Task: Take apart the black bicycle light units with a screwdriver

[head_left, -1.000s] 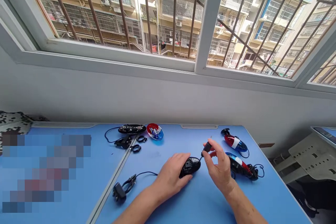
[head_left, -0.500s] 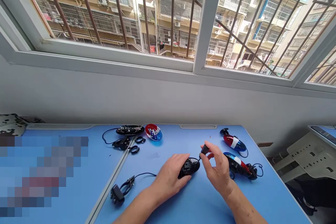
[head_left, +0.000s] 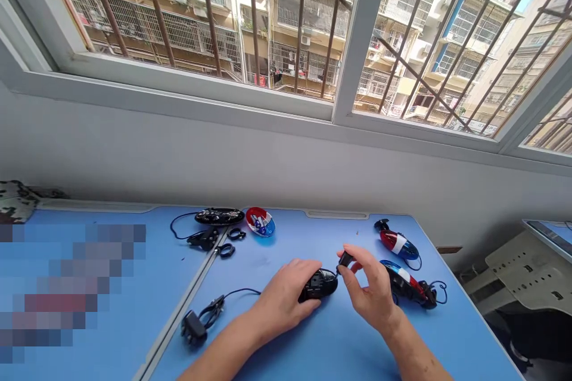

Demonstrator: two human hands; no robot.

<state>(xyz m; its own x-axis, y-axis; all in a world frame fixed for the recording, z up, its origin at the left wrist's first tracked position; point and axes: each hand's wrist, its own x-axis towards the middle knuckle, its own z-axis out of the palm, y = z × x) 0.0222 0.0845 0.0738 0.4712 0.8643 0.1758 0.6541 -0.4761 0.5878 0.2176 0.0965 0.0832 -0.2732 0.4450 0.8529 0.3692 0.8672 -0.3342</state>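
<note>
Pinching a stubby black-handled screwdriver [head_left: 345,259] between the right fingers [head_left: 361,254] and gripping a glossy, rounded black housing [head_left: 325,284] under the left fingers [head_left: 304,269] — working its end, seemingly unfinished — while showing two smooth tricolour units [head_left: 399,243] apparently whole right of the fingers and a bowl-like, shiny cover [head_left: 260,222] separate beyond them.

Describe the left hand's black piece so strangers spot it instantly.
Find the blue tabletop below the window. Mid-table, the left hand holds a glossy black oval piece. Unlike the black lookalike farther back, it has the right hand holding a tool at its right end.
</note>
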